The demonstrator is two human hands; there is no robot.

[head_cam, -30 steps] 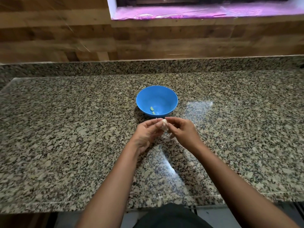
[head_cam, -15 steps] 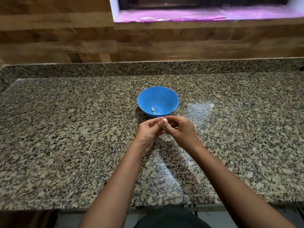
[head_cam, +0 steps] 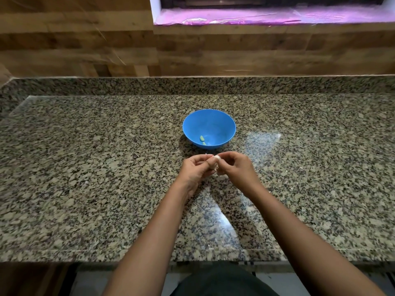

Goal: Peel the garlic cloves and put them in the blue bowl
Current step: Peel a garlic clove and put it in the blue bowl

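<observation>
Both grips are unchanged: our left hand (head_cam: 195, 170) and right hand (head_cam: 237, 167) still pinch one garlic clove (head_cam: 216, 157) near the blue bowl (head_cam: 223, 124), which holds two peeled cloves (head_cam: 202, 138) on the granite counter (head_cam: 85, 167).

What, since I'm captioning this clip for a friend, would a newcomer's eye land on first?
The blue bowl stands out at the middle of the speckled granite counter, two pale cloves inside. Just in front, the left hand and right hand pinch a whitish garlic clove together. Along the top, a sill glows purple.
</observation>
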